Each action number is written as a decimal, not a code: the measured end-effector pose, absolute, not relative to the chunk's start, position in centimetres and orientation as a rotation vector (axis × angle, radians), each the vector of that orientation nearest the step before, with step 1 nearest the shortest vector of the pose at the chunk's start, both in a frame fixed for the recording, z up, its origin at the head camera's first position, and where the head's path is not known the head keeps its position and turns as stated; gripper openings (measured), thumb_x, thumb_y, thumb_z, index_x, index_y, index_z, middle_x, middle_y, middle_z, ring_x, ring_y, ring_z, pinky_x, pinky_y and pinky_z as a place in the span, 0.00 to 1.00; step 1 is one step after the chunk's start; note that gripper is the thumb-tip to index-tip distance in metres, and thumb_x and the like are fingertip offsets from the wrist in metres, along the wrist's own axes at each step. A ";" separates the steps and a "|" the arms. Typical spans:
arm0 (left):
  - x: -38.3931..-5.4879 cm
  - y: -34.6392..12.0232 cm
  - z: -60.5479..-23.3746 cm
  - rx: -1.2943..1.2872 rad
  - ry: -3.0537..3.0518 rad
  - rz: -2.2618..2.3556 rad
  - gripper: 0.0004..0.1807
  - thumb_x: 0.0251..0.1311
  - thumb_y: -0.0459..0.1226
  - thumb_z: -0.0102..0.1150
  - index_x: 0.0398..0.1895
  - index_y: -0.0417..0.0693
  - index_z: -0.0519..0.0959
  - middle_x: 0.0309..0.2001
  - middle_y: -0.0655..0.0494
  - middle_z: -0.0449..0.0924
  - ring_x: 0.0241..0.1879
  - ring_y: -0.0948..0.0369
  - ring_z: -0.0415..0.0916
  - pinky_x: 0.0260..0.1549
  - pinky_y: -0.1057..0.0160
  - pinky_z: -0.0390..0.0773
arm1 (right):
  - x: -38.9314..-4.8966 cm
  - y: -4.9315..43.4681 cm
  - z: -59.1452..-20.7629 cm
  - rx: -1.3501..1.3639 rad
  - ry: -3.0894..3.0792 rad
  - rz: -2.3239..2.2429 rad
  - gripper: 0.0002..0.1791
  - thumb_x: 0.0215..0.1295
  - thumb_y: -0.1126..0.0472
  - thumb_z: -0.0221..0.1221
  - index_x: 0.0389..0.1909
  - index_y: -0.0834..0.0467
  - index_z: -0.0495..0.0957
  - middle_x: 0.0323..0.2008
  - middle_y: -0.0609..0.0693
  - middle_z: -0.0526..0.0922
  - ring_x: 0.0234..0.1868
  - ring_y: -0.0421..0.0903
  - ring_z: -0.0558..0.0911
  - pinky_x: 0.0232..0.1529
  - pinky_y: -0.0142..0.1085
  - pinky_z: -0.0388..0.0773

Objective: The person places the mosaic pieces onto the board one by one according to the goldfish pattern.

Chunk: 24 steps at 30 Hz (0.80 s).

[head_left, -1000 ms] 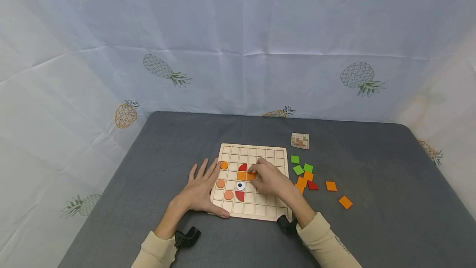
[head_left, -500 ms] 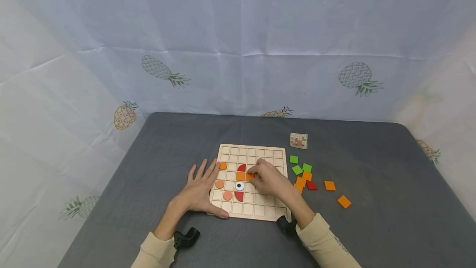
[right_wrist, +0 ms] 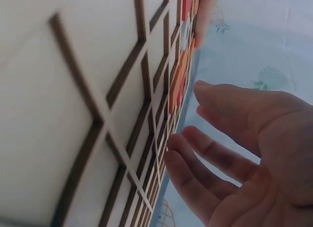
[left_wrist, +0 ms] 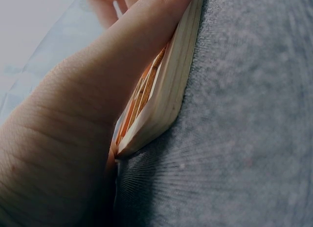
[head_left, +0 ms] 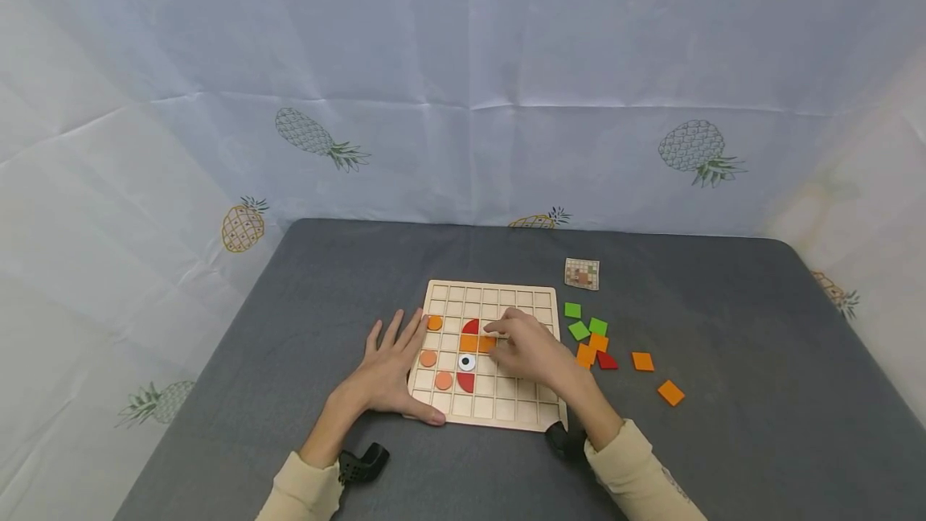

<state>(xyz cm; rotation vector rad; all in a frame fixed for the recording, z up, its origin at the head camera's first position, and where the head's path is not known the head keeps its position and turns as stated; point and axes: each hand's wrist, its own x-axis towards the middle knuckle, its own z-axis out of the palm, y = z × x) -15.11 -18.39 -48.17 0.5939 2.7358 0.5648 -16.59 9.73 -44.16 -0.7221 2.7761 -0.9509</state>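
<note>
A wooden grid board [head_left: 506, 408] lies on the grey table. My left hand [head_left: 391, 368] rests spread along its left side, thumb at the front edge. In the left wrist view, that thumb lies over the board's rim [left_wrist: 171, 85]. My right hand [head_left: 531, 348] hovers just right of two side-by-side orange squares [head_left: 469, 343] set in the grid; its fingers are loosely bent with nothing between them, as the right wrist view shows. Around those squares sit a red quarter-round piece [head_left: 470, 327], an eye disc [head_left: 466, 362] and another red piece [head_left: 466, 382]. Three orange-toned discs [head_left: 428, 358] line the left.
Right of the board lie green squares [head_left: 572, 309], a loose red piece [head_left: 607, 360] and several orange squares [head_left: 642, 361]. A small pattern card [head_left: 582, 273] lies behind them. Black wrist mounts [head_left: 364, 463] sit at both sleeves. A pineapple-print cloth [head_left: 463, 159] hangs behind the table.
My right hand has let go of the right-hand orange square and drawn slightly to the right, leaving that square in the grid. My left hand has stayed in place on the board.
</note>
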 end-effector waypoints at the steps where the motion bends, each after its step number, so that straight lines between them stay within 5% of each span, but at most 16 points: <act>1: -15.1 -18.4 -48.2 0.593 2.736 0.566 0.86 0.35 0.70 0.81 0.90 0.38 0.42 0.91 0.40 0.35 0.89 0.32 0.31 0.80 0.22 0.33 | -16.5 10.0 -44.0 -0.724 2.782 -0.958 0.17 0.67 0.69 0.67 0.56 0.66 0.89 0.47 0.58 0.89 0.35 0.43 0.77 0.36 0.32 0.77; 10: -15.0 -18.4 -48.1 0.606 2.728 0.566 0.86 0.35 0.71 0.81 0.90 0.40 0.41 0.91 0.40 0.34 0.89 0.32 0.29 0.81 0.23 0.32 | -14.7 13.1 -43.4 -0.712 2.874 -0.965 0.18 0.69 0.63 0.72 0.58 0.63 0.88 0.52 0.57 0.91 0.48 0.53 0.87 0.48 0.46 0.87; 17: -15.0 -18.4 -48.2 0.604 2.730 0.571 0.86 0.35 0.71 0.80 0.90 0.41 0.41 0.91 0.42 0.34 0.89 0.33 0.28 0.81 0.24 0.30 | -13.3 15.9 -43.1 -0.644 2.930 -0.921 0.24 0.67 0.60 0.75 0.62 0.60 0.86 0.53 0.56 0.90 0.45 0.50 0.85 0.38 0.37 0.81; 24: -15.1 -18.4 -48.3 0.597 2.731 0.570 0.86 0.36 0.70 0.81 0.90 0.40 0.41 0.91 0.41 0.34 0.89 0.34 0.29 0.81 0.24 0.31 | -12.2 18.5 -43.7 -0.597 2.965 -0.918 0.21 0.64 0.61 0.76 0.58 0.61 0.88 0.40 0.49 0.85 0.36 0.41 0.76 0.33 0.33 0.72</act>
